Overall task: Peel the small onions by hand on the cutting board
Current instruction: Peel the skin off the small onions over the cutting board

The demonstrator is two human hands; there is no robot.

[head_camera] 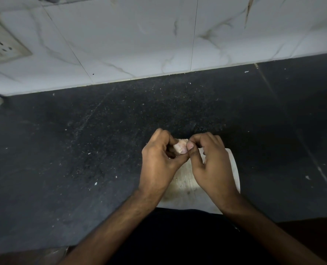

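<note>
Left hand (159,159) fingers clamp the onion (180,147) above the board (233,163) at its 12 o'clock edge, steadying it so right hand (210,161) fingers, pinched together on skin, can strip it.

Kitchen: tiled wall (139,35), stone counter (82,140)

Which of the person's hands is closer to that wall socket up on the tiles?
Left. The left hand is on the same side as the wall socket, though far below it; the right hand sits further right. Both hold a small onion.
</note>
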